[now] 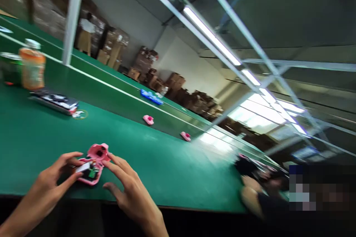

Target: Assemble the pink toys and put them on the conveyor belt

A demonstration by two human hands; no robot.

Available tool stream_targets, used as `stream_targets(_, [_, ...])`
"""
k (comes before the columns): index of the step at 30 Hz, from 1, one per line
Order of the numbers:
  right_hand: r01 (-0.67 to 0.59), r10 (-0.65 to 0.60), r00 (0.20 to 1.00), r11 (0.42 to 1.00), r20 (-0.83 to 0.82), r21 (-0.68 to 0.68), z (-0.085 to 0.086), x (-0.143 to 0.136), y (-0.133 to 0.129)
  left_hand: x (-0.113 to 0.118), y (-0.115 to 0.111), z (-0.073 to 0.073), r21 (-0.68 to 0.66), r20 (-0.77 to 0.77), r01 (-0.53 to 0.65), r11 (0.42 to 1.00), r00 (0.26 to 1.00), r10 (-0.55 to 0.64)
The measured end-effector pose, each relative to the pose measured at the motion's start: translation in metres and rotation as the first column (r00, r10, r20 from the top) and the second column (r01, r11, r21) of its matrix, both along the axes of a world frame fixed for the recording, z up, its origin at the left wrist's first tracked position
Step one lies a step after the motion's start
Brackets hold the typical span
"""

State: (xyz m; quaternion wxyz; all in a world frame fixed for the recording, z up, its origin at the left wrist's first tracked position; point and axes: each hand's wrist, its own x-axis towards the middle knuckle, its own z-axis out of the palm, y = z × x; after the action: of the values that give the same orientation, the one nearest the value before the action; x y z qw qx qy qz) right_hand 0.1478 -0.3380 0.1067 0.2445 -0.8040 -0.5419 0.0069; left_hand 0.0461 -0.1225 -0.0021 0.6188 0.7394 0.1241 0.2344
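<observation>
An opened pink plastic toy housing (88, 181) lies near the front edge of the green table. Inside its dark interior shows a green circuit board (93, 172). A white rectangular block (83, 167) sits at the housing's left side, pinched between the thumb and fingers of my left hand (57, 176). To the right, my right hand (129, 183) has its thumb and fingers apart, with fingertips at the edge of the pink upper part (98, 152). Whether they press on it I cannot tell.
Two pink pieces (148, 119) (185, 136) lie on the conveyor belt (111, 98) beyond the table, with a blue item (151, 96) further off. An orange bottle (32, 64) and a dark flat object (54, 100) stand at left. Another person's arm (251, 194) is at right.
</observation>
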Motion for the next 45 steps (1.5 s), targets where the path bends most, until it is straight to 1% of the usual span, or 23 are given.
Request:
stream_targets(1, [-0.097,0.095,0.995,0.994,-0.032,-0.060,0.006,0.005,0.023,-0.003,-0.001,0.004,-0.013,0.001,0.021,1.000,1.000,-0.021])
stream_targets(2, [-0.163,0.158,0.986,0.980,-0.053,-0.117,0.010,0.009,0.042,-0.005,-0.002,0.010,-0.022,0.005,0.041,0.999,0.999,-0.041])
stream_targets(3, [-0.197,0.189,0.980,0.965,-0.063,-0.171,0.011,0.013,0.056,-0.005,-0.005,0.016,-0.033,0.014,0.062,0.998,0.998,-0.061])
stream_targets(5, [-0.200,0.193,0.980,0.947,-0.054,-0.250,0.011,0.018,0.071,-0.003,-0.009,0.025,-0.045,0.027,0.078,0.996,0.997,-0.077])
stream_targets(7, [-0.173,0.174,0.985,0.946,-0.023,-0.274,0.010,0.019,0.074,-0.001,-0.011,0.029,-0.039,0.032,0.090,0.995,0.996,-0.089])
stream_targets(9, [-0.145,0.141,0.989,0.963,-0.034,-0.229,0.011,0.016,0.071,-0.002,-0.008,0.029,-0.015,0.031,0.106,0.994,0.994,-0.105])
stream_targets(11, [-0.138,0.119,0.985,0.979,-0.127,-0.148,0.012,0.013,0.065,-0.004,0.000,0.027,0.020,0.016,0.125,0.992,0.992,-0.125])
stream_targets(13, [-0.142,0.127,0.962,0.989,-0.240,-0.044,0.012,0.012,0.059,-0.005,0.009,0.027,0.092,-0.009,0.175,0.980,0.985,-0.175])
stream_targets(16, [-0.094,0.127,0.939,0.989,-0.319,0.114,0.003,0.016,0.050,0.000,0.015,0.031,0.226,-0.021,0.243,0.943,0.969,-0.245])
stream_targets(17, [-0.064,0.112,0.938,0.986,-0.329,0.151,-0.001,0.017,0.048,0.003,0.014,0.032,0.243,-0.020,0.247,0.938,0.968,-0.250])
stream_targets(19, [-0.007,0.073,0.940,0.981,-0.333,0.193,-0.011,0.018,0.043,0.010,0.009,0.033,0.224,-0.029,0.219,0.950,0.975,-0.219])
stream_targets(21, [0.018,0.045,0.955,0.978,-0.294,0.209,-0.020,0.017,0.039,0.014,0.003,0.033,0.187,-0.060,0.175,0.967,0.984,-0.167])
stream_targets(22, [0.010,0.043,0.966,0.978,-0.254,0.206,-0.024,0.015,0.037,0.015,0.000,0.032,0.176,-0.083,0.151,0.973,0.987,-0.139])
stream_targets(25, [-0.068,0.082,0.993,0.986,-0.087,0.155,-0.034,0.009,0.031,0.014,-0.005,0.032,0.171,-0.137,0.092,0.981,0.988,-0.069])
stream_targets(28, [-0.104,0.101,0.994,0.989,0.041,0.104,-0.040,0.006,0.030,0.013,-0.006,0.032,0.189,-0.157,0.086,0.978,0.986,-0.056])
stream_targets(33, [-0.128,0.126,0.981,0.992,0.145,0.005,-0.047,0.003,0.034,0.012,-0.007,0.029,0.265,-0.167,0.091,0.960,0.985,-0.047])
stream_targets(36, [-0.088,0.106,0.964,0.993,0.242,-0.083,-0.047,-0.002,0.035,0.008,-0.007,0.023,0.362,-0.120,0.101,0.927,0.991,-0.061])
stream_targets(39, [-0.070,0.115,0.940,0.986,0.322,-0.148,-0.046,-0.007,0.035,0.001,-0.006,0.017,0.503,-0.067,0.144,0.852,0.990,-0.128])
stream_targets(41, [-0.069,0.110,0.923,0.990,0.368,-0.124,-0.048,-0.008,0.035,-0.002,-0.005,0.015,0.563,-0.070,0.167,0.810,0.986,-0.154])
stream_targets(42, [-0.069,0.099,0.917,0.994,0.386,-0.090,-0.052,-0.008,0.035,-0.003,-0.004,0.014,0.577,-0.078,0.174,0.798,0.984,-0.159])
stream_targets(45, [-0.053,0.030,0.914,0.998,0.405,0.045,-0.071,-0.009,0.031,-0.002,-0.003,0.010,0.603,-0.096,0.188,0.776,0.982,-0.163])
